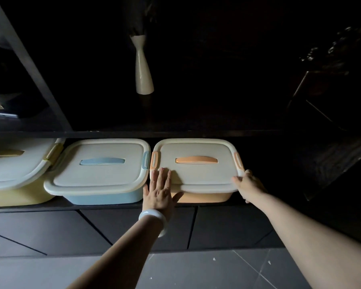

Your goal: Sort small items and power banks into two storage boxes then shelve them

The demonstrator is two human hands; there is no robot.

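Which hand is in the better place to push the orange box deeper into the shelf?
Probably the left hand: its straight fingers lie flat on the front edge of the orange box, behind the box. The right hand only holds the right front corner, off to one side.

Three lidded storage boxes sit side by side on a dark shelf (pixel 117 206): a yellow box (pixel 15 195) at the left, a blue box (pixel 100 197) in the middle and an orange box (pixel 206 196) at the right. The left hand (pixel 159 189), a white bangle (pixel 154 221) on its wrist, lies flat with straight fingers on the orange box's lid near its front left corner. The right hand (pixel 248 183) holds the lid's front right corner. A pale vase (pixel 143 67) stands on the shelf level above.
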